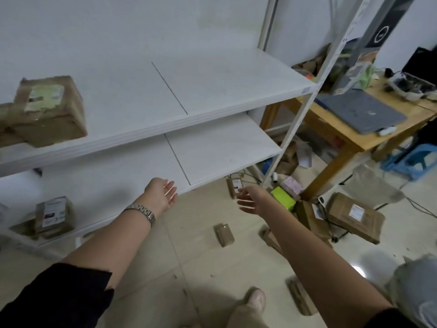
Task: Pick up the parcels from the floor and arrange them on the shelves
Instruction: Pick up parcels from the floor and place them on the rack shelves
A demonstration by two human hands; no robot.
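Note:
Both my hands reach out over the floor, empty, fingers apart. My left hand, with a metal watch on its wrist, hangs near the front edge of the lower white shelf. My right hand is just below a small upright brown parcel on the floor. A small brown box lies on the tiles between my arms. A large brown parcel sits on the upper shelf at the left. Another labelled parcel rests on the lowest shelf. Flat brown parcels and a green packet lie at the right.
A wooden table with a grey laptop stands right of the shelf post. A blue stool and cables are on the floor beyond. More brown parcels lie near my foot. A grey bag sits bottom right.

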